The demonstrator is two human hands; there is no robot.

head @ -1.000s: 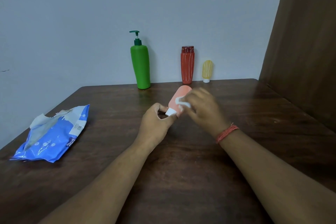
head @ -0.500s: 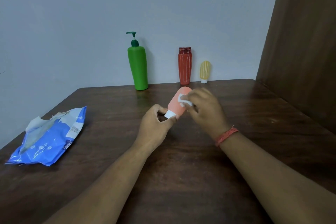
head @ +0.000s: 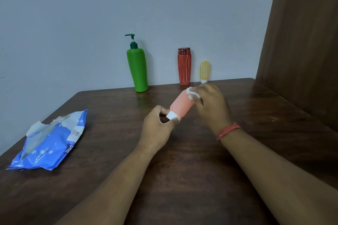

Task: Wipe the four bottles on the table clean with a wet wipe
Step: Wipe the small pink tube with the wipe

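My left hand pinches the white cap of a small pink bottle, which tilts up and away over the table. My right hand grips a crumpled white wet wipe and presses it on the bottle's far end. Against the back wall stand a green pump bottle, a red bottle with white stripes and a small yellow bottle, whose base my right hand partly hides.
A blue wet-wipe pack, torn open, lies at the left of the dark wooden table. A brown wooden panel rises along the right side. A grey wall stands behind the bottles.
My right hand has slid the wipe from the bottle's middle up to its far end. My left hand keeps its pinch on the cap.
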